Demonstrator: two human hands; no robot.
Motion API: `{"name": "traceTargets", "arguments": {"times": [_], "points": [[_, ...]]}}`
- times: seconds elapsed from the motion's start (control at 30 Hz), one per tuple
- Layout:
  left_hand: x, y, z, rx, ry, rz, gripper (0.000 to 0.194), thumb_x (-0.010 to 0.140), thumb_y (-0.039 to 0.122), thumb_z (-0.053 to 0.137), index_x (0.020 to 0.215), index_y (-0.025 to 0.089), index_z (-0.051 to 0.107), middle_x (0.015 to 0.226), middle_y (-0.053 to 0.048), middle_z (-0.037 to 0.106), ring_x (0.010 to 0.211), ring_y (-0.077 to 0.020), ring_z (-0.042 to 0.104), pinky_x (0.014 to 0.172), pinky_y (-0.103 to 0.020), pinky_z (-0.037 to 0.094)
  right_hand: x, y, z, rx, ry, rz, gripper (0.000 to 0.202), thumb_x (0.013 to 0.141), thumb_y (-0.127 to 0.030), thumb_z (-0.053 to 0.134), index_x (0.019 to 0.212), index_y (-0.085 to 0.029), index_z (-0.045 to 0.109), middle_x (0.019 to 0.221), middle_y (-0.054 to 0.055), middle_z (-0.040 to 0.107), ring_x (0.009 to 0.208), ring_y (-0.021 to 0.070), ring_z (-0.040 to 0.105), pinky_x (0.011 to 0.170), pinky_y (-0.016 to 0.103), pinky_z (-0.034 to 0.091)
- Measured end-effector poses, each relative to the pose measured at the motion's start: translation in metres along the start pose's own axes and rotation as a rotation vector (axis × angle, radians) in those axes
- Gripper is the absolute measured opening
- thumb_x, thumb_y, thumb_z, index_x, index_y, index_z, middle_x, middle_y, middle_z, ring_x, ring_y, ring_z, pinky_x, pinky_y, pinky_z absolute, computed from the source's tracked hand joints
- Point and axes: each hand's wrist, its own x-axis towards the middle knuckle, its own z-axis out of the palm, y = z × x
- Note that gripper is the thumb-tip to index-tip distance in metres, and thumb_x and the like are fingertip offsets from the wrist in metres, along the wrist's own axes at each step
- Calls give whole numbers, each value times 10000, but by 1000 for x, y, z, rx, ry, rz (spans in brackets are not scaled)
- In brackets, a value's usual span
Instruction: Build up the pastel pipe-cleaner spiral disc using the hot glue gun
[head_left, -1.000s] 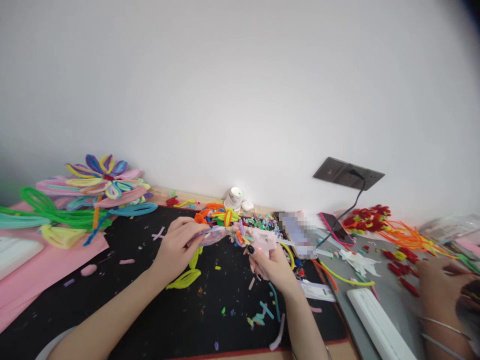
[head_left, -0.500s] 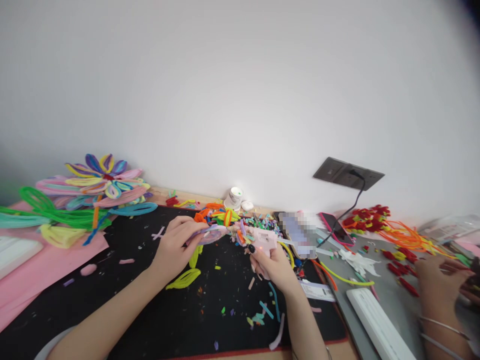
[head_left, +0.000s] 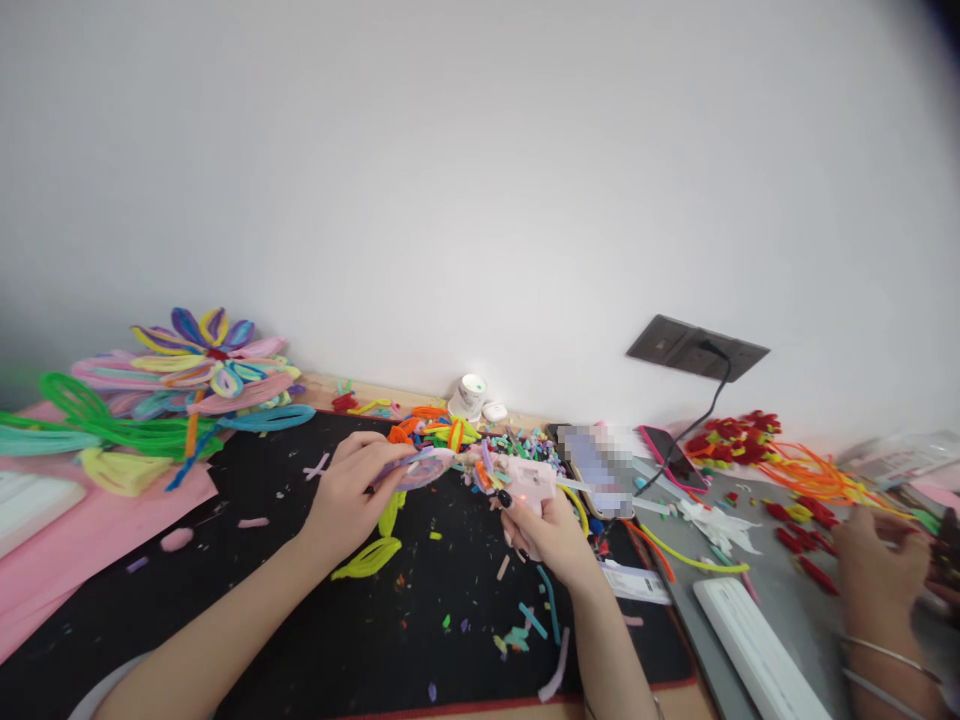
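Observation:
Pinched in the fingers of my left hand (head_left: 346,492) is a lilac and pink pipe-cleaner petal (head_left: 429,467), held above the black mat (head_left: 285,620). My right hand (head_left: 553,532) grips a pale pink hot glue gun (head_left: 531,480), whose nozzle points left at the petal's tip. Whether nozzle and petal touch I cannot tell. From the back of the gun sticks out a clear glue stick (head_left: 574,485). Below my left hand lie yellow-green pipe-cleaner loops (head_left: 367,558). Colourful clippings (head_left: 516,638) are scattered on the mat.
A pipe-cleaner flower (head_left: 214,360) stands at the left over pink paper (head_left: 142,530). By the wall is a paper cup (head_left: 470,395). Two phones, one a pink-edged phone (head_left: 673,460), lie right of the gun. A co-worker's hand (head_left: 877,560) works at far right.
My hands, the petal and the glue gun have hardly moved. At far right the co-worker's hand has shifted slightly.

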Motion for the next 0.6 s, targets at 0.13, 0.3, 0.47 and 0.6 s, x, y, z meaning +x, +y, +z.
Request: {"name": "traceTargets", "arguments": {"times": [0.13,0.3,0.47,0.6], "points": [[-1,2,-2,-20,-15,-20,171,906,116,532,934,139,698,828,-85,726,864,-205,622,805,-306,518,0,0,1,54,-36,57,363,943,-395,508,642,-255,657,476,20,618,391,128,559,345,253,386],[0,4,-2,-33,-34,-33,165,903,113,539,935,155,696,828,-75,726,869,-203,619,813,-312,520,-1,-3,-1,49,-27,28,280,896,-392,602,651,-273,666,520,38,664,435,137,593,367,257,407],[1,6,-2,-39,-26,-34,175,898,101,540,923,174,697,821,-67,723,857,-201,627,800,-318,529,-2,-8,-1,41,-16,41,278,912,-405,571,696,-270,682,536,43,678,424,140,600,369,270,413],[1,7,-3,-37,-31,-20,181,890,82,544,927,168,699,822,-70,723,858,-199,626,805,-319,525,-2,-12,-1,16,3,51,297,912,-419,571,674,-275,674,514,40,669,424,140,606,363,257,417]]}}
